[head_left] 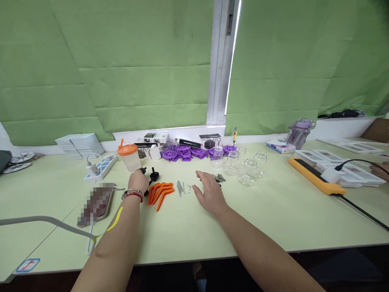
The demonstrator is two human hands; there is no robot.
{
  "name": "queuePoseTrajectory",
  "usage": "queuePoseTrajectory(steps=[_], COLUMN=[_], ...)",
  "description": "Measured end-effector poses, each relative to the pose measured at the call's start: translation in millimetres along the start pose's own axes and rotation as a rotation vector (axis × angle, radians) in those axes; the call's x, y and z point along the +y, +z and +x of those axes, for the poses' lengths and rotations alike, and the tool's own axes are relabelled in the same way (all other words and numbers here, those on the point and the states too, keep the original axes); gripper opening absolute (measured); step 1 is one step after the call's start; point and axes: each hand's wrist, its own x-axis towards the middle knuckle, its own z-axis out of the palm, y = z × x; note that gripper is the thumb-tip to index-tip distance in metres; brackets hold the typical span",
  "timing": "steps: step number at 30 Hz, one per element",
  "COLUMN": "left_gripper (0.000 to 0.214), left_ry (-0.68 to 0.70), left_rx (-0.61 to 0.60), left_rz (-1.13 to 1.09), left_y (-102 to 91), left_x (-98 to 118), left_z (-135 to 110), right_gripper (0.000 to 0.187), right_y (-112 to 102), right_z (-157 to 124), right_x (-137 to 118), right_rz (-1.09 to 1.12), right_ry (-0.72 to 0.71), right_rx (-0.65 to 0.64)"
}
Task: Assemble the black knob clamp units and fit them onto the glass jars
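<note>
My left hand is closed on a black plastic part, whose tip shows past the fingers; the rest of it is hidden. Right beside it lies another black part with a round cup-like end. Several orange bent levers lie just to the right of that wrist. My right hand is open over the table with its fingers apart, holding nothing. Long metal pins and tiny metal pieces lie to its left. Small springs lie behind it, partly covered by the fingers.
Purple plastic parts and cup holder boxes line the back. Clear cups stand right of centre. An orange-lidded cup, power strip and phone are left. A yellow power strip and another person's hand are right.
</note>
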Motion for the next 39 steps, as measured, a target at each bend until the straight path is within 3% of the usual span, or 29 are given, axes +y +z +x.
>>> queuePoseTrajectory(steps=[9, 15, 21, 25, 30, 35, 39], left_gripper=[0.035, 0.034, 0.041, 0.045, 0.035, 0.033, 0.031], left_ry=[-0.044, 0.0, 0.13, 0.224, 0.225, 0.188, 0.159], left_rx=[-0.154, -0.124, 0.014, -0.037, -0.089, 0.012, 0.281], left_rz=[0.183, 0.268, 0.273, 0.27, 0.28, 0.262, 0.109], left_y=[5.8, 6.2, 2.0, 0.4, 3.7, -7.3, -28.1], left_x=[4.6, 8.8, 20.6, 33.5, 38.3, 38.5, 47.2], left_z=[11.5, 6.8, 0.0, 6.5, 19.4, 21.7, 11.8], right_gripper=[0.042, 0.039, 0.036, 0.036, 0.035, 0.034, 0.033], right_y=[-2.3, -2.6, -2.9, -1.8, -1.4, -2.5, -2.4], right_z=[1.6, 1.0, 1.1, 0.9, 0.3, 0.8, 1.2], right_x=[-2.0, -2.1, -2.9, -2.5, -0.8, -1.0, -1.3], right_rz=[0.02, 0.032, 0.034, 0.041, 0.042, 0.047, 0.05], right_ry=[0.014, 0.026, 0.027, 0.024, 0.035, 0.045, 0.056], right_rx=[-0.012, -0.019, -0.035, -0.032, -0.047, -0.06, -0.068])
